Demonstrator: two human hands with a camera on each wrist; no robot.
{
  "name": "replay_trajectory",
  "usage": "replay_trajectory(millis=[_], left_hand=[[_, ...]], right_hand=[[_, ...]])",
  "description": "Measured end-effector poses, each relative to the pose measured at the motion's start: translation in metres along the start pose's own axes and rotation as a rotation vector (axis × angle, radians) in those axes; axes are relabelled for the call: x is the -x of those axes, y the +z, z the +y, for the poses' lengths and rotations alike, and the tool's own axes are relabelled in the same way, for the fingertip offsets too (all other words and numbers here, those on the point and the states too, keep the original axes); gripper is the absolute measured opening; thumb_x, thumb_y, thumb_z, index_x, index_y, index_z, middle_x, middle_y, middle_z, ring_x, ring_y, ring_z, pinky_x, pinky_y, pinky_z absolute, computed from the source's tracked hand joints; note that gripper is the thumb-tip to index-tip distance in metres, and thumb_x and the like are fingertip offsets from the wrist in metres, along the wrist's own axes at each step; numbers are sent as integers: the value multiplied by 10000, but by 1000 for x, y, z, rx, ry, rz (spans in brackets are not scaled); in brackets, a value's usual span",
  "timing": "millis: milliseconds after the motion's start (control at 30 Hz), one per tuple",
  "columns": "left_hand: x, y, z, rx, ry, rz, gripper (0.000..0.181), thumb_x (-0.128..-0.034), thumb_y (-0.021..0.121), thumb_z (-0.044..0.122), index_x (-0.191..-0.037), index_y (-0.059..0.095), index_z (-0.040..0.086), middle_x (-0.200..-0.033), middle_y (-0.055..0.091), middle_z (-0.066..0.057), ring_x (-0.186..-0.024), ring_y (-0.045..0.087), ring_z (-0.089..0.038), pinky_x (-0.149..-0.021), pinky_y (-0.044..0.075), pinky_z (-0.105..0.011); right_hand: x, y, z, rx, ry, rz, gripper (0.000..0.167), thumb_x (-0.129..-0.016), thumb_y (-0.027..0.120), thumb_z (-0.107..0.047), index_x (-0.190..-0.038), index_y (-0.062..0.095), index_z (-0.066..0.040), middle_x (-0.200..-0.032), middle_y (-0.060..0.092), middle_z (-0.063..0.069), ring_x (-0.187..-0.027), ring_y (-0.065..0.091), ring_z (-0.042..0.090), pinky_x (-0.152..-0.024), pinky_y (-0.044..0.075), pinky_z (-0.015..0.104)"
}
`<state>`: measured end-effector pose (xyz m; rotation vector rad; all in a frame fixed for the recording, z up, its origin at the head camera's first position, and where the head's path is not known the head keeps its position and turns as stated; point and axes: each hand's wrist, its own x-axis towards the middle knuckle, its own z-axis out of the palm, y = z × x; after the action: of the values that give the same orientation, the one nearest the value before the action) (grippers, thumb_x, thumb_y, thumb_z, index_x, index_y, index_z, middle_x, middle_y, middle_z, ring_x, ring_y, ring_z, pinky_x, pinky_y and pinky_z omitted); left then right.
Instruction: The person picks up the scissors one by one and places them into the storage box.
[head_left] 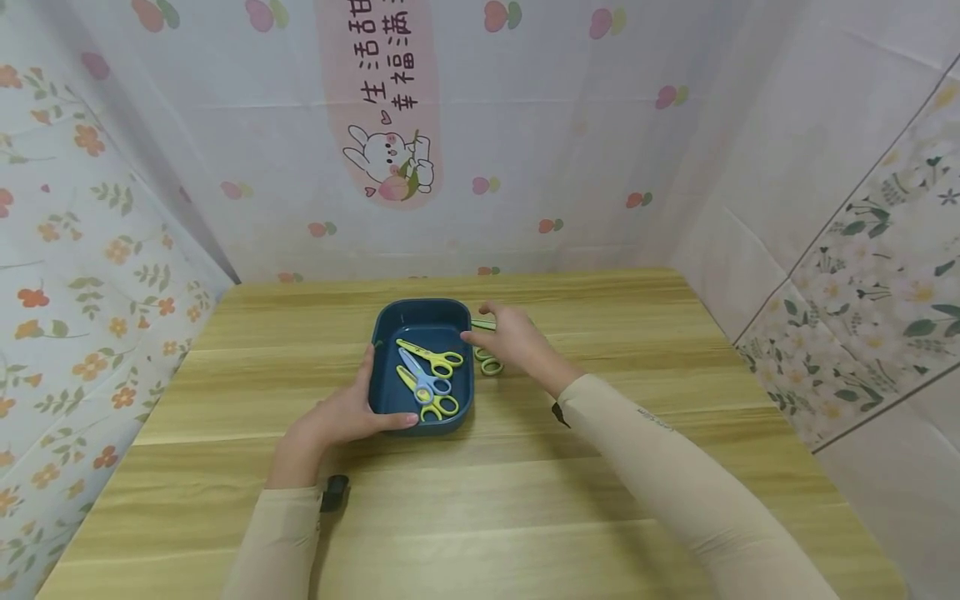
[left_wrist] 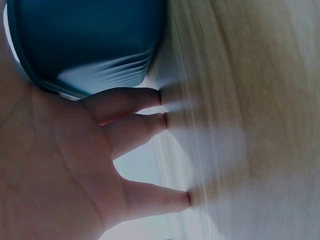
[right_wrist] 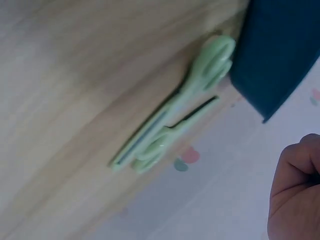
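The right hand [head_left: 517, 337] hides part of the green scissors [head_left: 491, 366], blurred in the right wrist view. Both wrist views crop the box [head_left: 427, 312]. Lettering on the cloth [head_left: 285, 158] runs off the top; sleeve [head_left: 637, 454] print is too small to read.

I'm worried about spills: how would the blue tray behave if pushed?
The blue tray would probably stay stiff, judging by its smooth, even walls. Low and broad, it seems unlikely to tip. The scissors lying loose inside might slide about.
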<state>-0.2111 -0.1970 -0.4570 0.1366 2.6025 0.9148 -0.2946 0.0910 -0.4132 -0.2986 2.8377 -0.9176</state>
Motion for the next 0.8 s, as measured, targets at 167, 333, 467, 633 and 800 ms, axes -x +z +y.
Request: replay_trajectory(millis=[167, 333, 467, 633, 800], left_hand=[[0, -1, 0, 8, 1, -1, 1485, -774, 787, 788, -1683, -241, 219, -1636, 405, -345, -1355, 567, -458, -1142, 464, -607], [2, -1, 2, 2, 3, -3, 1486, -778, 793, 776, -1683, -238, 205, -1628, 411, -352, -1365, 563, -461, -1145, 462, -604], [2, 0, 3, 13, 8, -5, 1489, -781, 802, 762, -1683, -239, 195, -1636, 393, -359, -1383, 550, -467, -1153, 456, -606], [2, 1, 2, 30, 8, -7, 1490, -780, 801, 763, -1680, -245, 204, -1653, 371, -352, -1394, 536, -466, -1162, 449, -610], [1, 1, 2, 22, 6, -8, 1490, -779, 797, 769, -1681, -244, 200, -1640, 390, -353, -1372, 551, -457, -1153, 456, -605]], right_hand=[[-1, 4, 14, -7, -11, -8, 614, -1067, 635, -445, -1531, 531, -57, -1252, 762, 181, -1030, 731, 263, -1062, 555, 495], [0, 13, 26, 48, 1, -66, 545, -1092, 584, -397, -1531, 539, -78, -1182, 779, 170, -1031, 707, 265, -1048, 543, 477], [1, 19, 33, 125, -44, -129, 494, -1103, 570, -316, -1529, 556, -65, -1298, 754, 182, -1077, 709, 279, -1066, 533, 490], [3, 24, 41, 171, -61, -169, 489, -1091, 596, -289, -1518, 572, -52, -1467, 670, 168, -1371, 613, 358, -1160, 486, 520], [6, 28, 49, 169, -91, -186, 460, -1077, 623, -251, -1485, 605, -38, -1427, 702, 142, -1154, 672, 264, -1061, 528, 441]])
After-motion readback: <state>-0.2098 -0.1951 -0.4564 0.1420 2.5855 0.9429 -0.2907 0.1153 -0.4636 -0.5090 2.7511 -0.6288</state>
